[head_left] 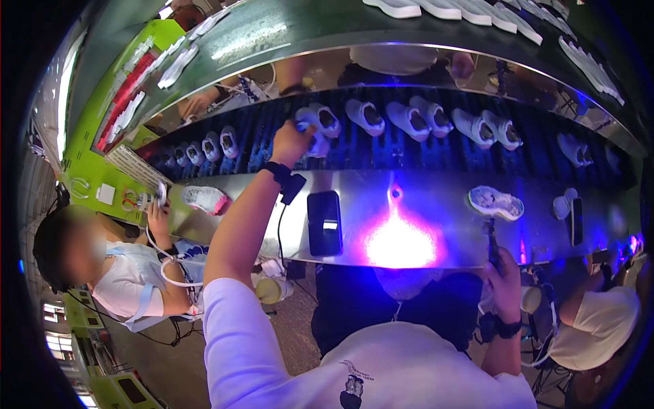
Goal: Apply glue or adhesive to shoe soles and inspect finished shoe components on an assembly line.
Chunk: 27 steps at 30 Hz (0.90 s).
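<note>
My left hand (pixel 293 144) reaches forward to the dark conveyor, its fingers closed at a white shoe (pixel 317 144). Just beyond it sits another white shoe (pixel 330 123). My right hand (pixel 504 278) is wrapped around the dark handle of a brush-like tool (pixel 492 240). The tool's far end meets the near edge of a white shoe sole (pixel 496 203) on the metal bench, and its tip cannot be made out. A black phone (pixel 325 223) lies on the bench between my arms.
The roller conveyor (pixel 266 143) carries several white shoes. A bright violet light (pixel 400 244) glares on the bench's front. A white-and-pink shoe part (pixel 206 200) lies at left. Co-workers sit on both sides. More soles (pixel 470 10) line the far green surface.
</note>
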{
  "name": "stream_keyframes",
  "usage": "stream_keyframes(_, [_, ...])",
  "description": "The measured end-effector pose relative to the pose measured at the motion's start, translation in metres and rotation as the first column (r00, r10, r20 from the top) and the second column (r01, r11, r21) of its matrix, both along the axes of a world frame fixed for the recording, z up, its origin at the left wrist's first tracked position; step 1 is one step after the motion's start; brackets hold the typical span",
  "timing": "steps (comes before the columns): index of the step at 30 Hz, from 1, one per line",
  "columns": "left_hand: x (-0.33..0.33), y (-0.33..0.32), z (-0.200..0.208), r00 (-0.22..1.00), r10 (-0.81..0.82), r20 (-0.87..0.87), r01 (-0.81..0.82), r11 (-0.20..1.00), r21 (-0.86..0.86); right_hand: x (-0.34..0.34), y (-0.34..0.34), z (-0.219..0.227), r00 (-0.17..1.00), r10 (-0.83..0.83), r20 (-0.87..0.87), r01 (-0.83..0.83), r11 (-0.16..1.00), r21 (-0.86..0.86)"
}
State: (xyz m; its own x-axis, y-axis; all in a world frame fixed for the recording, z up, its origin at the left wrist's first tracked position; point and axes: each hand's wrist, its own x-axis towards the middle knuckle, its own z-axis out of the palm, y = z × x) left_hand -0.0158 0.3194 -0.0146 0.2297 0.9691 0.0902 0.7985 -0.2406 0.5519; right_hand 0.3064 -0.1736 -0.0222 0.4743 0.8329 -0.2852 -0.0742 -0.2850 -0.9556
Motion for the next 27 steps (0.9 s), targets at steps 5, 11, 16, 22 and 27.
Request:
stream_keyframes(5, [-0.048,0.100,-0.028,0.955,0.158,-0.252,-0.108,0.974,0.200,0.011,0.011,-0.008,0.994,-0.109,0.001,0.109,0.994,0.028])
stream_keyframes(11, [-0.031,0.125,-0.049,0.806,0.268,-0.528,-0.293,0.955,0.039,0.028,0.015,-0.023,0.980,-0.187,0.071,0.185,0.982,0.031])
stream_keyframes(16, [-0.008,0.120,-0.017,0.763,0.197,-0.615,-0.226,0.974,0.032,0.035,0.019,-0.026,0.973,-0.205,0.102,0.203,0.979,0.031])
stream_keyframes(22, [0.071,0.094,-0.057,0.849,-0.055,-0.526,0.173,0.969,0.177,0.035,0.033,-0.038,0.987,-0.147,0.068,0.144,0.988,0.047])
stream_keyframes(27, [0.064,0.086,-0.080,0.970,-0.091,-0.227,0.156,0.944,0.290,0.029,0.039,-0.032,0.987,-0.122,0.108,0.114,0.991,0.076])
